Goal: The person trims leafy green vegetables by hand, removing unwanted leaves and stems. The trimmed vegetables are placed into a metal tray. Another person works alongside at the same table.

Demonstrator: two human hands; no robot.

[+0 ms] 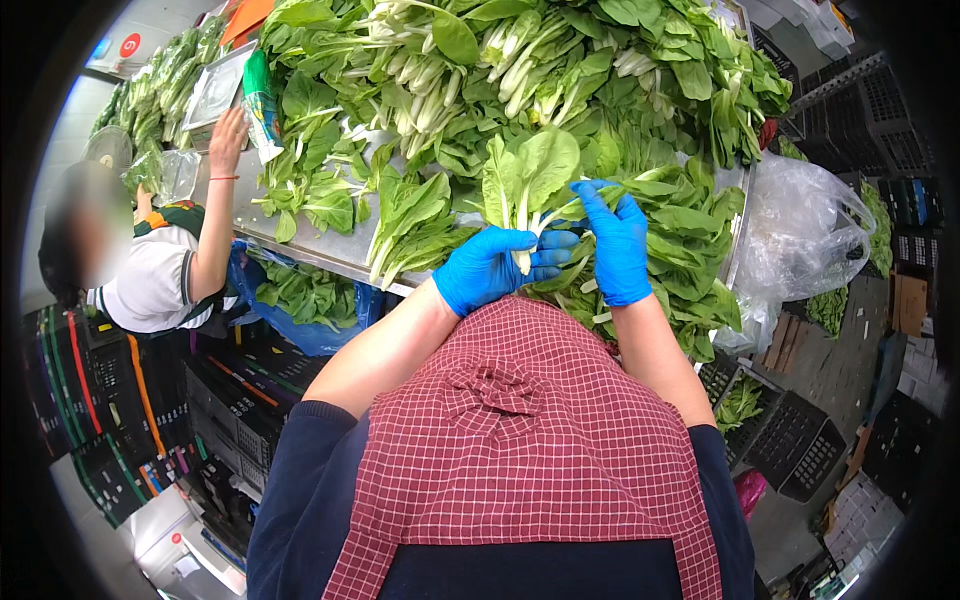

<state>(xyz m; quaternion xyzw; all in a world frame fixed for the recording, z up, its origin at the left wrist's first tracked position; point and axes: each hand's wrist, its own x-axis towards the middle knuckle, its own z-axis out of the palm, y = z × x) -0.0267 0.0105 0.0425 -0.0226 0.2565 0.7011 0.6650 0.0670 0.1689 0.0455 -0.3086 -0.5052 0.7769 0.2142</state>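
Observation:
My left hand, in a blue glove, holds a leafy green plant by its pale stem base, leaves pointing away from me. My right hand, gloved too, is just right of it, thumb and forefinger pinched on a thin leaf stalk at the plant's side. Beyond both hands, a large heap of leafy greens with white stems covers much of the metal table. A small bunch of greens lies left of my left hand, near the table edge. More loose greens lie right of my right hand.
At the left a co-worker reaches toward a weighing scale and a green printed bag. A blue bag of greens hangs under the table edge. Clear plastic bags hang at the right, above black crates.

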